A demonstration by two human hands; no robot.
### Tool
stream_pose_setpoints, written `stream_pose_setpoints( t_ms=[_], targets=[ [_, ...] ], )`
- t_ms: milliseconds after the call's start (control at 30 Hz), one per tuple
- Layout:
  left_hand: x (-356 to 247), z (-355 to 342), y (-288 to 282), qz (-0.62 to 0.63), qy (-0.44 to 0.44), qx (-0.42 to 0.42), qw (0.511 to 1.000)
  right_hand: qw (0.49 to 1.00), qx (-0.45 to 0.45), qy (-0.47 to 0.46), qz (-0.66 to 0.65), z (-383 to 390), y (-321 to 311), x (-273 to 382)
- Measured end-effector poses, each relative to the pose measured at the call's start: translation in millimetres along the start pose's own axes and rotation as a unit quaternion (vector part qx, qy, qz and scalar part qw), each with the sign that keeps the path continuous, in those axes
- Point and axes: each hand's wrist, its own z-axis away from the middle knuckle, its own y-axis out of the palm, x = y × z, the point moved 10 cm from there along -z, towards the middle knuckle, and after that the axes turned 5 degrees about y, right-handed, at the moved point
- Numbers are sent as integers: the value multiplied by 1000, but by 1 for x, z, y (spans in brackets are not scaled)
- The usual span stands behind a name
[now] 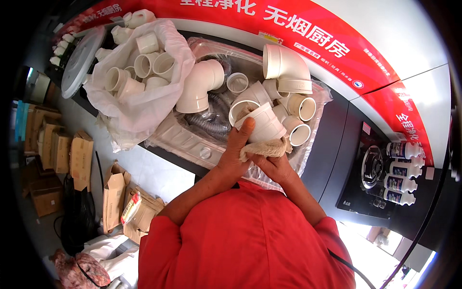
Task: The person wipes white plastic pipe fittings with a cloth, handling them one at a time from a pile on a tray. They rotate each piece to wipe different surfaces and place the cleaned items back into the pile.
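Above the plastic-wrapped sink (175, 149), a white plastic pipe fitting (265, 123) is tilted in my hands. My left hand (237, 147) grips it from the left, with the thumb along its side by the rim. A beige cloth (267, 148) wraps under the fitting, and a bit of cloth shows at its open mouth. My right hand (275, 166) is closed on the cloth, pressing it to the lower end; some of its fingers are hidden. Beyond lie more white fittings, a large elbow (201, 86), another elbow (287, 70) and a grey flexible hose (211, 118).
To the left stands a white bag (175, 67) full of pipe fittings, beside a pale round lid (84, 62). Cardboard boxes (81, 159) sit on the floor. On the right are a black gas hob (368, 176) and several white bottles (402, 169).
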Motion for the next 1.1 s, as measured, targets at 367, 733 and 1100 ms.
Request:
stream_pose_setpoints(
  t_ms=[367,733,1100],
  targets=[
    [-21,-11,-15,120,96,-21,988,895,-125,144,-404,-9,-9,-8],
    [3,-14,-19,41,-33,-63,997,993,-102,65,-10,-5,-21,-8],
    [14,-29,-23,70,-23,-20,997,914,-173,169,-325,-2,-30,-36]
  ],
)
